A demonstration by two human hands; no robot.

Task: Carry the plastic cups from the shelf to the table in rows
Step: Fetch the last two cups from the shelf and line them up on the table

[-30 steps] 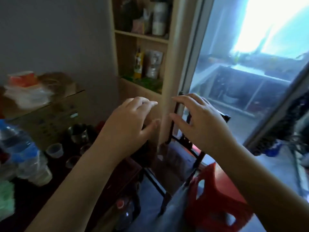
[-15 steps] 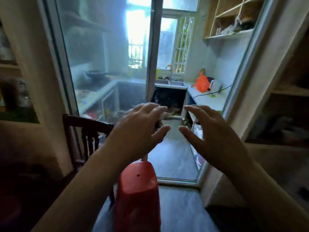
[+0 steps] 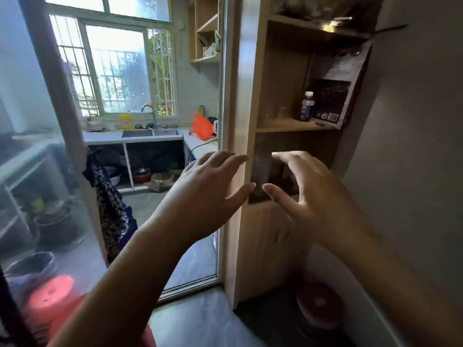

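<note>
A wooden shelf unit stands straight ahead on the right. On its middle board I make out faint clear plastic cups at the left, blurred. My left hand and my right hand are both raised in front of the lower compartment, fingers spread, holding nothing. The thumbs nearly meet over a dark blurred shape in that compartment. The table is out of view.
A small bottle with a blue label and a dark printed bag sit on the cup board. A sliding glass door opens to a kitchen with a sink. A red stool and a dark pot stand on the floor.
My view has swung right, from the table and left shelf past the kitchen doorway to the right shelf unit. Both hands stayed raised, spread and without anything in them.
</note>
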